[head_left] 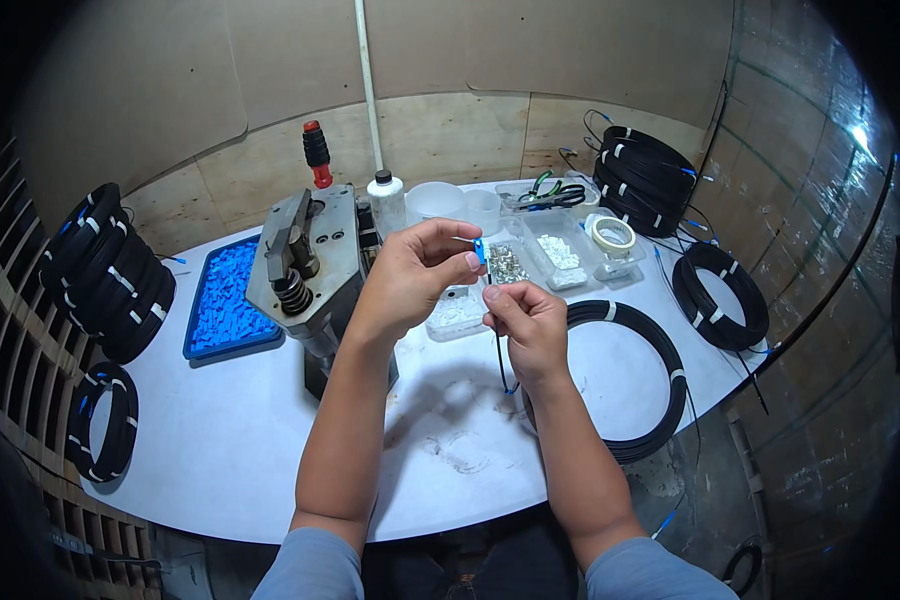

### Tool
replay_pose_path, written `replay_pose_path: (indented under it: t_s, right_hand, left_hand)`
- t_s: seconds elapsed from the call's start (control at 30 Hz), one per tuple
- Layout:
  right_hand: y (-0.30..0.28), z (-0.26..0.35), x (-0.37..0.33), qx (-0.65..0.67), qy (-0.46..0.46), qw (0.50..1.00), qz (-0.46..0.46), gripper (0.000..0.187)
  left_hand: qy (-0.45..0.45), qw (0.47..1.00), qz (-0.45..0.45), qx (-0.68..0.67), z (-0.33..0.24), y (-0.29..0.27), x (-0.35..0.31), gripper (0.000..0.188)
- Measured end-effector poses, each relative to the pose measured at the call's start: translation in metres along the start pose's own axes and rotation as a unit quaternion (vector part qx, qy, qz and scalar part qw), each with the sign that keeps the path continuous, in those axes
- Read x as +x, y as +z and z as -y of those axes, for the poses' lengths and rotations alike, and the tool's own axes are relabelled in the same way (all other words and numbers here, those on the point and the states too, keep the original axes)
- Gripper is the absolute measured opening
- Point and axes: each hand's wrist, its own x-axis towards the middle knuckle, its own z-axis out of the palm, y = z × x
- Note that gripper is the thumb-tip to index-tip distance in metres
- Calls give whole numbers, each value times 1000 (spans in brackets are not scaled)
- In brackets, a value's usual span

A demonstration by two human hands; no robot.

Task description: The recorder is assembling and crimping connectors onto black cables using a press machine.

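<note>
My left hand pinches a small blue plastic connector piece between thumb and fingers above the middle of the table. Just below it, my right hand pinches the end of a thin black cable, which runs up toward the blue piece. Whether the cable's tip sits inside the blue piece cannot be made out. The cable hangs down past my right hand toward a large black cable coil that lies on the table under my right forearm.
A metal press stands left of my hands, beside a blue tray of small blue pieces. Clear bins with white and metal parts, a tape roll and a bottle are behind. Stacked cable coils flank the table.
</note>
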Motion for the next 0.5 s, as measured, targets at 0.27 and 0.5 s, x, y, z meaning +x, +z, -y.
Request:
replay_pose_path:
  t_s: [0.27, 0.5]
  right_hand:
    - [0, 1, -1, 1, -1, 1000, 1, 16]
    - [0, 0, -1, -2, -2, 1000, 0, 15]
  left_hand:
    - [-2, 1000, 3, -7, 2, -1, 0, 29]
    - [-3, 1000, 4, -12, 1, 0, 0, 29]
